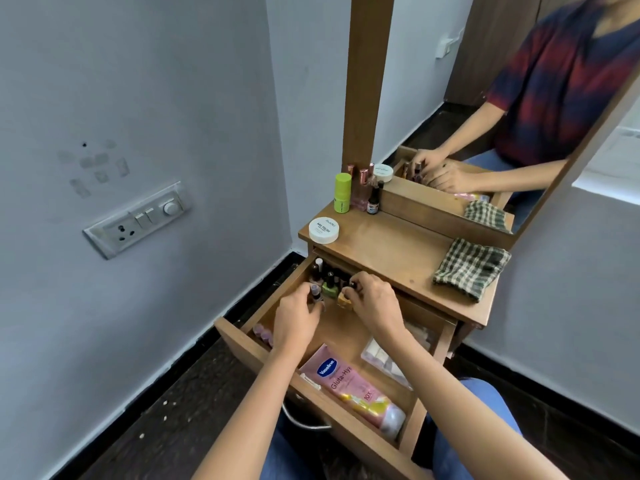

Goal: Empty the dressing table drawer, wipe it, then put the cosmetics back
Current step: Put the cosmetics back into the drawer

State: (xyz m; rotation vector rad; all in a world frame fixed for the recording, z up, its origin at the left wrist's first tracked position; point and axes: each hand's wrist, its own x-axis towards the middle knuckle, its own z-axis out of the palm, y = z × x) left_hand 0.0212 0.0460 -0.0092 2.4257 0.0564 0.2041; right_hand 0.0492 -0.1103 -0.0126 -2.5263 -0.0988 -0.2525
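Observation:
The wooden drawer [239, 344] is pulled out below the dressing table top [388, 258]. Both hands are inside it at the far end. My left hand [294, 317] pinches a small nail polish bottle with a clear cap [316, 295]. My right hand [372, 303] grips a yellowish nail polish bottle [343, 300] by its black cap. A green polish bottle [329, 286] and several darker bottles stand between and behind them. A pink Vaseline tube [349, 382] lies at the drawer's near end, next to a clear packet [384, 362].
On the table top stand a white round jar [323, 230], a lime-green stick [342, 192], a pink bottle [362, 190] and a small dark bottle [374, 199]. A folded checked cloth [471, 268] lies at the right. The mirror [485, 98] rises behind; a wall is close on the left.

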